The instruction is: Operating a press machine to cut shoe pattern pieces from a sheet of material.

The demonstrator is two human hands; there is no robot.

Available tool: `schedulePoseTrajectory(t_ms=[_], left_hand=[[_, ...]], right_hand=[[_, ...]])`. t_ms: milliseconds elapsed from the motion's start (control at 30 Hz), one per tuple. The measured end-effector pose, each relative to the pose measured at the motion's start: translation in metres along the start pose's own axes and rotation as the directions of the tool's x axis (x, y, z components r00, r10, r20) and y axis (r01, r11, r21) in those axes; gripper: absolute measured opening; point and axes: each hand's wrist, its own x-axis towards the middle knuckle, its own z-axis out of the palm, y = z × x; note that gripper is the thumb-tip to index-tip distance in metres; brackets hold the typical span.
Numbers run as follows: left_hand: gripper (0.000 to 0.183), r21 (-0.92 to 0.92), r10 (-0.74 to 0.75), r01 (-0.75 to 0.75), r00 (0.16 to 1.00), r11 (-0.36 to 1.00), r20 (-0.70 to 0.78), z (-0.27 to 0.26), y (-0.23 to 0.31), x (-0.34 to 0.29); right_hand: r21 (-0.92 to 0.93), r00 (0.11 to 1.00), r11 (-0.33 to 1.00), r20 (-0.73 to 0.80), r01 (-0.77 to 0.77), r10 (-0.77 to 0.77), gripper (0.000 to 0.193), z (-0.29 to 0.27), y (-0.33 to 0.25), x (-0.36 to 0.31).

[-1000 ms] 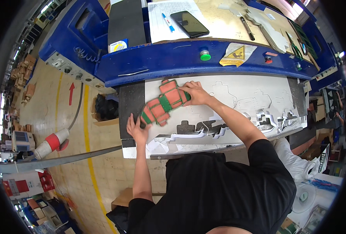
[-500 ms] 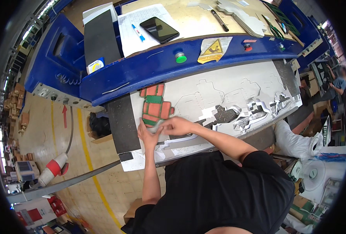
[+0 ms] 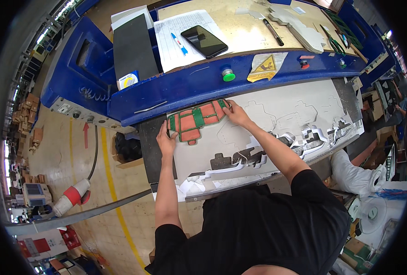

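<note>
A red and green cutting die [image 3: 197, 120] lies sideways on the far left part of a white sheet [image 3: 203, 156]. My left hand [image 3: 167, 141] grips its left end, with the thumb at the near edge and the fingers along the side. At the die's right end, my right hand [image 3: 237, 113] holds the far corner between thumb and fingers. Cut outlines run across the sheet to the right of the die. Nearer to me are cut-out holes with dark bed showing through, and curled white scraps [image 3: 313, 137].
A blue machine beam [image 3: 180, 94] with a green button [image 3: 228, 74] spans just behind the sheet. On the wooden top beyond lie a phone [image 3: 204, 41], a pen [image 3: 179, 44], a marker [image 3: 273, 32] and scissors [image 3: 334, 41]. A white bag [image 3: 354, 174] stands at the right.
The die has turned from pointing away from me to lying crosswise, farther back on the sheet. My right hand has moved from its near end to its right end.
</note>
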Motion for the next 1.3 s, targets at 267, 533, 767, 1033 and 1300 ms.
schedulePoseTrajectory(t_ms=[267, 533, 767, 1033, 1300], left_hand=[[0.069, 0.013, -0.005, 0.005, 0.999, 1.0, 0.048, 0.003, -0.034, 0.007], [0.068, -0.014, 0.052, -0.051, 0.995, 0.999, 0.09, -0.002, -0.033, -0.006], [0.06, -0.012, -0.01, 0.011, 0.998, 1.0, 0.063, -0.004, -0.028, -0.028], [0.058, -0.004, -0.047, 0.047, 0.999, 0.999, -0.008, 0.002, -0.025, -0.039], [0.054, -0.03, -0.023, 0.023, 1.0, 0.999, -0.012, 0.001, -0.03, -0.038]], right_hand=[[0.138, 0.995, 0.99, 0.091, 0.024, -0.037, 0.039, -0.003, 0.008, 0.006], [0.068, 0.986, 0.994, 0.137, 0.084, -0.093, 0.039, -0.012, 0.007, -0.013], [0.128, 0.967, 0.982, 0.197, 0.138, -0.162, 0.043, -0.012, 0.014, -0.015], [0.214, 0.924, 0.966, 0.321, 0.141, -0.206, 0.049, -0.025, 0.019, -0.01], [0.037, 0.899, 0.956, 0.332, 0.29, -0.285, 0.048, -0.03, 0.021, -0.005]])
